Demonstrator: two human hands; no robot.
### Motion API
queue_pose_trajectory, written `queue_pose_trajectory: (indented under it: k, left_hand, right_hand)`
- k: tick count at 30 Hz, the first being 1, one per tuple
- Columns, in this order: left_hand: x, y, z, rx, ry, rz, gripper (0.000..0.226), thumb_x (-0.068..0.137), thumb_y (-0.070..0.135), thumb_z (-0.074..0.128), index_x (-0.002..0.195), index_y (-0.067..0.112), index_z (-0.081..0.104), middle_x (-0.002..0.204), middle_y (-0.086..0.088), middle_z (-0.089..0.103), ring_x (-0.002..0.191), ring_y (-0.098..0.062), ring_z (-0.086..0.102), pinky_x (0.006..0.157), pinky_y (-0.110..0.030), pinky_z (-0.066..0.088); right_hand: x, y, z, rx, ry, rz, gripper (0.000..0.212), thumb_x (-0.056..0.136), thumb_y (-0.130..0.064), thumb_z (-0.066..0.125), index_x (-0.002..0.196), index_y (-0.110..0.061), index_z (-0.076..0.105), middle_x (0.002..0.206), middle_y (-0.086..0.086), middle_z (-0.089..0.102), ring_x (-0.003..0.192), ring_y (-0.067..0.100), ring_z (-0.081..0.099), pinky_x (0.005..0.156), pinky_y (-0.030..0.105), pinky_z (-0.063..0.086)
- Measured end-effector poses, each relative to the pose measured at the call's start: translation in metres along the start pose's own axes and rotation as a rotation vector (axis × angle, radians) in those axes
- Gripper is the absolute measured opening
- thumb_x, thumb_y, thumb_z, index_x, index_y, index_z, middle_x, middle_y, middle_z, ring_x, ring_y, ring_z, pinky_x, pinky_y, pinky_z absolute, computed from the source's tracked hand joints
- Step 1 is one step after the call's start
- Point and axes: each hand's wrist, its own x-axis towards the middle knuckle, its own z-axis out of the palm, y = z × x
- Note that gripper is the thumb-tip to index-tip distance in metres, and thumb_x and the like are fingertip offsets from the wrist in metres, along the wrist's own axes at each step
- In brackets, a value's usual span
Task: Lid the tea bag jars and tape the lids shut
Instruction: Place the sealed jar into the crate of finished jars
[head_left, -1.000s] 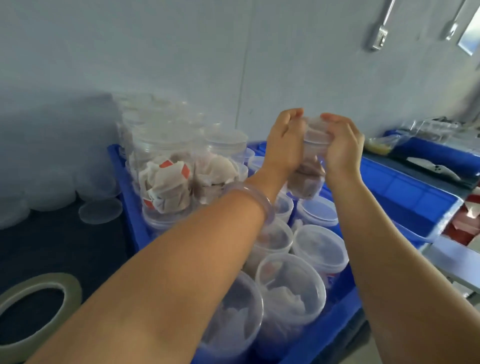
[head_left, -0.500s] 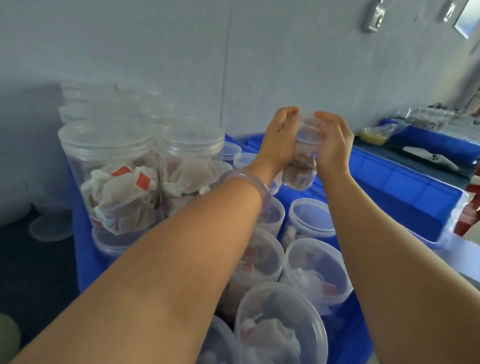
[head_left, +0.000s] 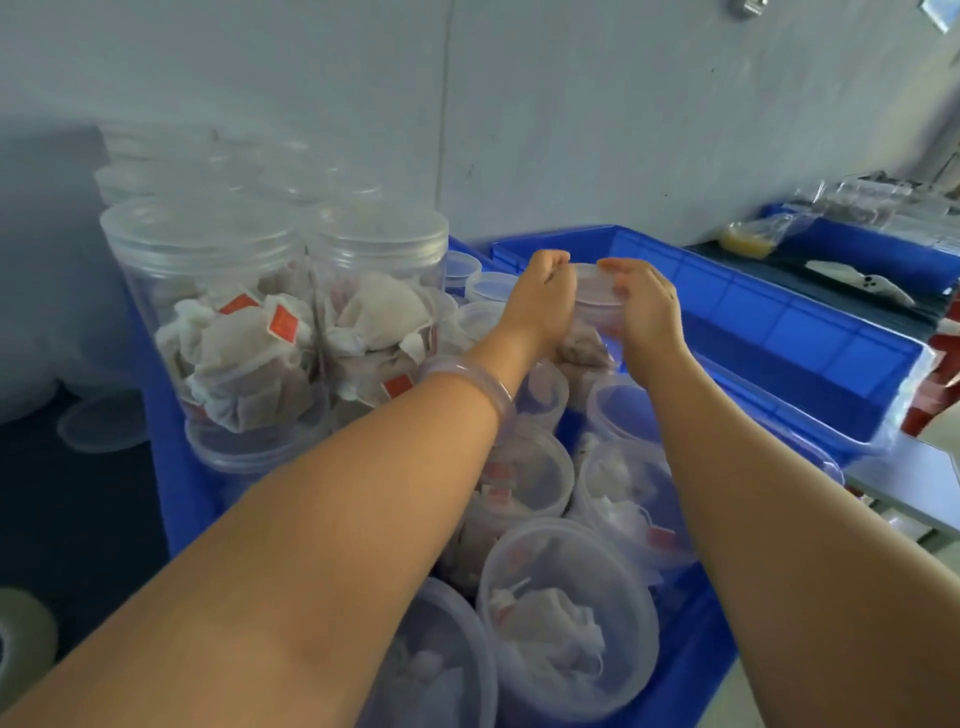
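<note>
I've got both hands on one jar (head_left: 587, 338), held up at about 12 o'clock over the blue crate (head_left: 779, 332). My left hand (head_left: 540, 301) and right hand (head_left: 647, 312) are curled around its lid (head_left: 597, 283), one each side. I judge it light: thin clear plastic, soft tea bags inside. The smooth walls look slippery and would flex, so I'd grip the stiffer lid rim.
</note>
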Motion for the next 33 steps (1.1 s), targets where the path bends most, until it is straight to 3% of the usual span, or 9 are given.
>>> queue_pose_trajectory:
  k: [5,9,12,14,21,25,28,30,33]
  left_hand:
    - [-0.006,-0.003,-0.003,0.298,-0.084,-0.069,0.035,0.096,0.014,0.033,0.127,0.004,0.046,0.128,-0.013,0.054,0.112,-0.026,0.050,0.088,-0.030,0.035]
    - [-0.013,0.001,0.003,0.607,-0.121,-0.014,0.034,0.094,0.013,0.042,0.126,0.008,0.052,0.130,-0.012,0.055,0.122,-0.029,0.047,0.097,-0.035,0.035]
    - [-0.016,-0.003,0.009,0.922,-0.179,0.043,0.037,0.094,0.018,0.047,0.130,0.015,0.050,0.132,-0.007,0.053,0.125,-0.026,0.045,0.098,-0.037,0.035]
    - [-0.016,-0.006,0.009,1.013,-0.137,0.087,0.037,0.094,0.017,0.044,0.130,0.012,0.050,0.132,-0.009,0.051,0.126,-0.026,0.043,0.099,-0.037,0.035]
    - [-0.019,-0.011,-0.001,1.104,-0.179,0.110,0.039,0.096,0.019,0.041,0.135,0.014,0.044,0.138,-0.007,0.046,0.137,-0.025,0.030,0.110,-0.040,0.026]
    - [-0.033,0.010,-0.010,1.099,-0.206,0.189,0.047,0.094,0.009,0.040,0.140,0.007,0.036,0.144,-0.008,0.040,0.143,-0.024,0.020,0.117,-0.037,0.018]
    - [-0.061,0.040,-0.020,1.155,-0.165,0.293,0.049,0.092,0.001,0.038,0.141,0.001,0.034,0.141,-0.012,0.043,0.137,-0.024,0.033,0.118,-0.032,0.009]
    - [-0.090,0.060,-0.031,1.158,-0.071,0.325,0.049,0.092,0.001,0.041,0.140,-0.002,0.033,0.140,-0.015,0.042,0.134,-0.027,0.035,0.114,-0.031,0.014]
    - [-0.146,0.089,-0.057,1.166,0.095,0.348,0.053,0.091,0.003,0.047,0.139,-0.008,0.027,0.137,-0.020,0.043,0.126,-0.029,0.045,0.100,-0.030,0.034]
  right_hand:
    - [-0.002,0.004,-0.009,-0.253,-0.098,0.116,0.029,0.090,-0.006,0.042,0.097,-0.021,0.066,0.082,-0.007,0.059,0.067,0.011,0.050,0.058,0.022,0.039]
    - [-0.001,0.004,-0.007,-0.531,-0.195,0.156,0.027,0.090,-0.004,0.047,0.072,-0.021,0.058,0.070,-0.002,0.053,0.061,0.013,0.047,0.054,0.023,0.040]
    - [-0.001,0.009,0.003,-0.860,-0.269,0.104,0.026,0.089,-0.002,0.046,0.065,-0.010,0.051,0.066,0.006,0.049,0.065,0.023,0.045,0.050,0.028,0.034]
    - [-0.001,0.011,0.008,-0.985,-0.305,0.056,0.016,0.090,-0.002,0.045,0.079,-0.004,0.056,0.075,0.009,0.052,0.074,0.027,0.047,0.055,0.031,0.033]
    - [-0.009,0.010,0.010,-1.364,-0.296,-0.298,0.021,0.094,-0.007,0.039,0.101,-0.008,0.059,0.103,0.011,0.062,0.098,0.033,0.051,0.081,0.037,0.039]
    - [-0.023,-0.014,0.012,-1.299,-0.266,-0.352,0.020,0.093,-0.005,0.041,0.098,-0.003,0.060,0.099,0.014,0.065,0.083,0.028,0.051,0.067,0.031,0.036]
    - [-0.049,-0.044,0.017,-0.937,-0.187,-0.307,0.022,0.093,-0.001,0.045,0.093,0.006,0.066,0.092,0.024,0.067,0.084,0.040,0.057,0.071,0.039,0.049]
    - [-0.077,-0.067,0.019,-0.764,-0.188,-0.325,0.022,0.093,-0.002,0.048,0.094,0.006,0.069,0.093,0.025,0.068,0.084,0.034,0.059,0.079,0.042,0.049]
    - [-0.127,-0.103,0.028,-0.807,-0.264,-0.493,0.023,0.094,-0.005,0.050,0.106,-0.001,0.069,0.090,0.009,0.064,0.085,0.018,0.056,0.076,0.028,0.045]
